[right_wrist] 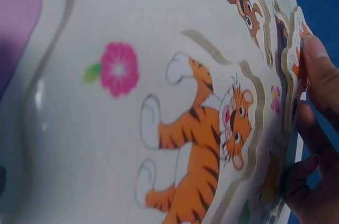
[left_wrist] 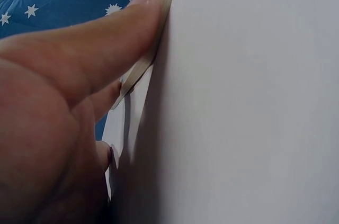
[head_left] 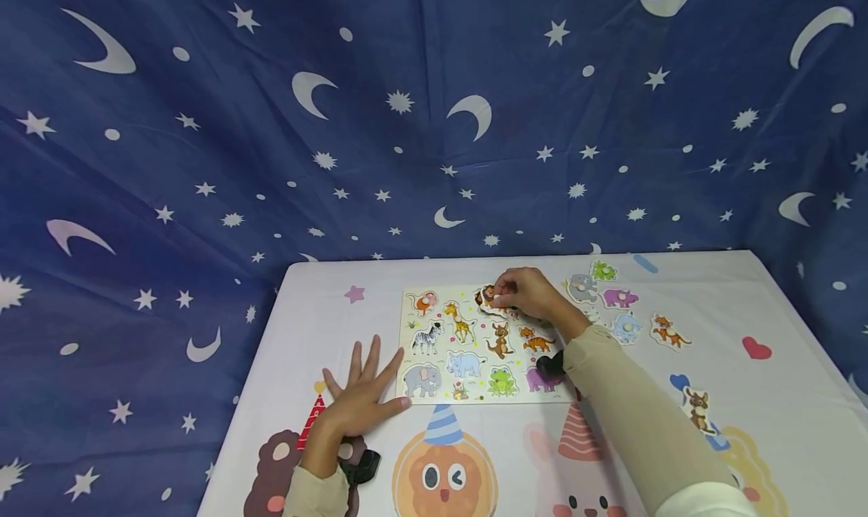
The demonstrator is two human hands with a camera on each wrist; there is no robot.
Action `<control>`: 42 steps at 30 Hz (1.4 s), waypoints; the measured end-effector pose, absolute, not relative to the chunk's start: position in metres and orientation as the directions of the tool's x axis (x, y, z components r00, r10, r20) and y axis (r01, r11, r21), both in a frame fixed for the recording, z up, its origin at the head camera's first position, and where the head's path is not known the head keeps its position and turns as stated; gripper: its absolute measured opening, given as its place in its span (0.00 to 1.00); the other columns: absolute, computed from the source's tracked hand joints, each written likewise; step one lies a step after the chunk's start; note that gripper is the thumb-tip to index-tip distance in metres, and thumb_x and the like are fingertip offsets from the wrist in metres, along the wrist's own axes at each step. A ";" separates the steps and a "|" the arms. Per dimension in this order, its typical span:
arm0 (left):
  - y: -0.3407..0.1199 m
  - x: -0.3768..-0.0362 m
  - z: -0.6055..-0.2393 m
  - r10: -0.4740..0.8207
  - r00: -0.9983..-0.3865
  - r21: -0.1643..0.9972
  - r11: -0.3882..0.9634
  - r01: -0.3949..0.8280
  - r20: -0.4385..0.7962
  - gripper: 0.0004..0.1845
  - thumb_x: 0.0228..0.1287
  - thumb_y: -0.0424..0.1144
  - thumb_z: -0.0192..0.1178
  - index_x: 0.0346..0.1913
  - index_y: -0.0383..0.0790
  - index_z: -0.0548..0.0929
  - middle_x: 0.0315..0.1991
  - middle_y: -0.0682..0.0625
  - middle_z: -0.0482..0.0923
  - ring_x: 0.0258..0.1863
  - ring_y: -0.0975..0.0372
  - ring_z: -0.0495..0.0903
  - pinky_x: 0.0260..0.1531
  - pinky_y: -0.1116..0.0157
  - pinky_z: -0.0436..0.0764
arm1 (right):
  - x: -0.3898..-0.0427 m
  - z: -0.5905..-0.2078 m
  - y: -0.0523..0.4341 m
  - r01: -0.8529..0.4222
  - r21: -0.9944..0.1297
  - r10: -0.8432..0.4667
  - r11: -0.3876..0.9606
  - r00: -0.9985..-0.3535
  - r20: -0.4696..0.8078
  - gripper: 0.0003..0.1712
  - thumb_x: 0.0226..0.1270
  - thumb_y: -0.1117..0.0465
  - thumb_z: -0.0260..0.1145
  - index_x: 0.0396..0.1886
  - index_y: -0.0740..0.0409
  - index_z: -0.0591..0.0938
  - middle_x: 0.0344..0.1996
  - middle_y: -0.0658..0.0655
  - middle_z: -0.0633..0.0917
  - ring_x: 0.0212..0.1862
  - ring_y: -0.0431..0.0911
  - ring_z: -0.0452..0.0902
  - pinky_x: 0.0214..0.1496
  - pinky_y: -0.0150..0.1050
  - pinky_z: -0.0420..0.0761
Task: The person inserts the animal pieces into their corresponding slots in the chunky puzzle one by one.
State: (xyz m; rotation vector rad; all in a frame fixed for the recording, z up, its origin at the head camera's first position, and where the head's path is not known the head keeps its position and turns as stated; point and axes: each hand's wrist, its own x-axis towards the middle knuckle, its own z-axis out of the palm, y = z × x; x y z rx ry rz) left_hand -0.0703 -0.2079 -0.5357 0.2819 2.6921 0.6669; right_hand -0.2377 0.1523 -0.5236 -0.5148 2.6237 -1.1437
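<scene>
starry blue curtain [head_left: 407, 163] bhd wht tablecloth [head_left: 305, 306] w/ cartoon prints [head_left: 444, 457]

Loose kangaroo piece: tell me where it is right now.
In the head view, the loose kangaroo piece lies on the white tablecloth at the lower right, right of the right sleeve and below the loose tiger piece.

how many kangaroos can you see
2: a kangaroo picture on the puzzle board and a loose kangaroo piece right of it on the tablecloth; the right arm may hide more.
</scene>
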 end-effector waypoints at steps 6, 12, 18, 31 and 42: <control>-0.208 -0.071 -0.536 0.277 -0.917 0.485 0.867 0.110 -0.287 0.46 0.65 0.67 0.60 0.81 0.65 0.52 0.84 0.47 0.26 0.81 0.41 0.20 0.60 0.23 0.16 | -0.237 -0.526 0.148 -0.237 -0.715 -0.388 0.658 -0.920 -0.053 0.07 0.63 0.55 0.76 0.36 0.50 0.86 0.31 0.50 0.82 0.32 0.44 0.76 0.38 0.40 0.78; -0.209 -0.071 -0.536 0.287 -0.910 0.480 0.870 0.116 -0.298 0.46 0.66 0.68 0.58 0.81 0.66 0.50 0.84 0.48 0.25 0.81 0.42 0.19 0.59 0.23 0.16 | -0.235 -0.530 0.147 -0.247 -0.686 -0.374 0.684 -0.927 -0.039 0.08 0.63 0.53 0.76 0.36 0.48 0.86 0.31 0.48 0.82 0.32 0.42 0.76 0.39 0.39 0.77; -0.209 -0.072 -0.534 0.293 -0.906 0.479 0.870 0.119 -0.307 0.46 0.66 0.68 0.58 0.82 0.66 0.50 0.84 0.48 0.24 0.81 0.42 0.18 0.59 0.23 0.16 | -0.233 -0.530 0.146 -0.234 -0.677 -0.368 0.698 -0.928 -0.059 0.07 0.64 0.51 0.75 0.36 0.45 0.86 0.30 0.47 0.82 0.30 0.42 0.76 0.38 0.41 0.76; -0.208 -0.071 -0.535 0.286 -0.913 0.481 0.869 0.120 -0.290 0.46 0.66 0.67 0.59 0.81 0.66 0.51 0.84 0.48 0.25 0.81 0.42 0.19 0.59 0.22 0.16 | -0.228 -0.536 0.142 -0.214 -0.642 -0.334 0.737 -0.940 -0.070 0.07 0.67 0.48 0.73 0.36 0.43 0.85 0.33 0.46 0.82 0.35 0.44 0.75 0.42 0.43 0.71; -0.208 -0.071 -0.537 0.276 -0.915 0.476 0.873 0.110 -0.294 0.46 0.65 0.68 0.59 0.81 0.66 0.51 0.84 0.49 0.25 0.81 0.42 0.19 0.59 0.23 0.16 | -0.229 -0.541 0.138 -0.204 -0.655 -0.312 0.727 -0.949 -0.051 0.07 0.68 0.48 0.72 0.38 0.44 0.87 0.35 0.46 0.82 0.36 0.42 0.75 0.44 0.43 0.72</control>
